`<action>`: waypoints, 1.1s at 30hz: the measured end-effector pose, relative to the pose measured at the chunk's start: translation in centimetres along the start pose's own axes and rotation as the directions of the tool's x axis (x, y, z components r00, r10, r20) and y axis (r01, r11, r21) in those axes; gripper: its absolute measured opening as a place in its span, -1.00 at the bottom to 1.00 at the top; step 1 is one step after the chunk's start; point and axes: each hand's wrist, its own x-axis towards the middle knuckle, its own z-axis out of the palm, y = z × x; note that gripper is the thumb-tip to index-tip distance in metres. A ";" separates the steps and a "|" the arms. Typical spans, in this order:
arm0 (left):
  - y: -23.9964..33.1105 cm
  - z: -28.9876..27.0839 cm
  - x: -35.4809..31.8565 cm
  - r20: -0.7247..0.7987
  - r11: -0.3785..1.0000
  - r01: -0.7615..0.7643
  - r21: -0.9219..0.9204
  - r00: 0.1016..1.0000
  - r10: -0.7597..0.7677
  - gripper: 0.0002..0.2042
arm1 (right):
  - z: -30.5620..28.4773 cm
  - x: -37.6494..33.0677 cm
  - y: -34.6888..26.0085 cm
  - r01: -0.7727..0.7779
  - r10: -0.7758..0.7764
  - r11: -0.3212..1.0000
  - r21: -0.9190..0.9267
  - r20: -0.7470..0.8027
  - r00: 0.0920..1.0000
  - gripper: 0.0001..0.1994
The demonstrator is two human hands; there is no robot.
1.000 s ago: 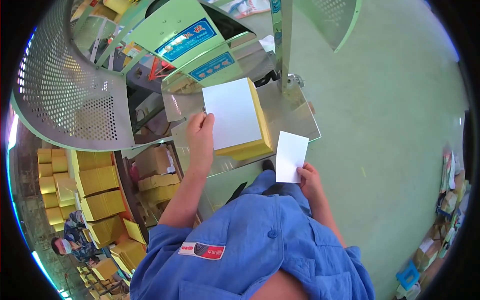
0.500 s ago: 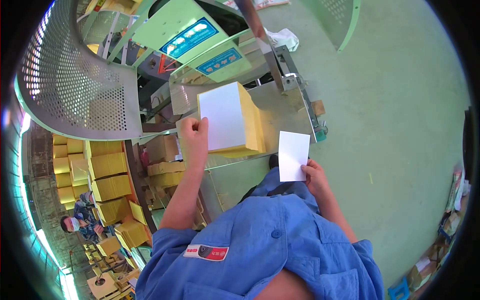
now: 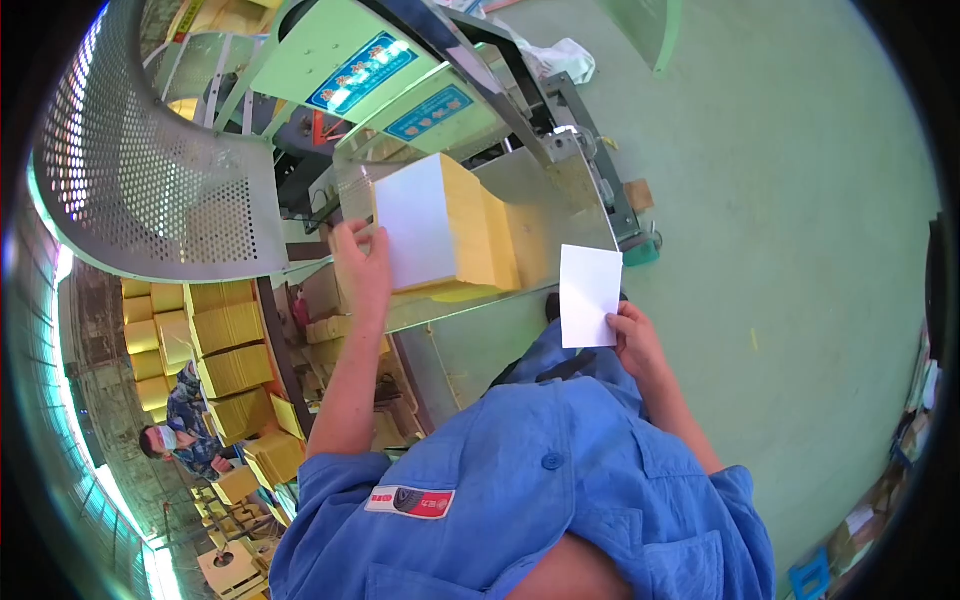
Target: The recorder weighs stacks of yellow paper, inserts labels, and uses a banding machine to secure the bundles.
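On the metal table [image 3: 545, 215] of a machine stands a thick stack of yellow paper pieces [image 3: 485, 235] with a white top sheet [image 3: 415, 225]. Beside the stack's left edge is my left hand [image 3: 362, 265], thumb and fingers apart; whether it touches the edge, I cannot tell. My right hand [image 3: 638, 345] pinches a white rectangular sheet [image 3: 590, 297] by its lower right edge, thumb on top. That sheet hangs in front of the table's right front corner, apart from the stack.
A curved perforated metal guard [image 3: 180, 190] rises at the left. Below it, yellow stacks [image 3: 235, 335] fill a shelf near a masked person [image 3: 190, 425]. Green panels with blue labels [image 3: 360, 75] lean over the table. At lower right lies a blue plastic stool [image 3: 810, 572].
The left hand has loosened from a curled shape, and its fingers are now more spread. My view has shifted slightly; the right hand still holds the white sheet.
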 end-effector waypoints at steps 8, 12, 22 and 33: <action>4.9 1.9 2.6 0.275 0.834 -0.524 0.173 0.839 0.471 -0.58 | 3.5 5.9 -0.5 0.160 -0.193 0.980 0.117 0.389 0.901 -0.87; 2.8 4.6 1.5 0.342 0.807 -0.551 0.212 0.815 0.467 -0.58 | 13.5 11.7 -4.2 0.455 -0.347 0.843 -0.287 0.355 0.868 -0.80; -0.9 0.2 -2.9 0.434 0.799 -0.601 0.011 0.723 0.537 -0.59 | 15.7 9.7 1.9 0.392 -0.295 0.706 -0.590 0.258 0.920 -0.66; -1.9 -2.0 -3.3 0.506 0.736 -0.648 -0.198 0.575 0.643 -0.58 | 10.5 4.3 15.5 0.054 -0.122 0.966 0.253 0.262 0.957 -0.93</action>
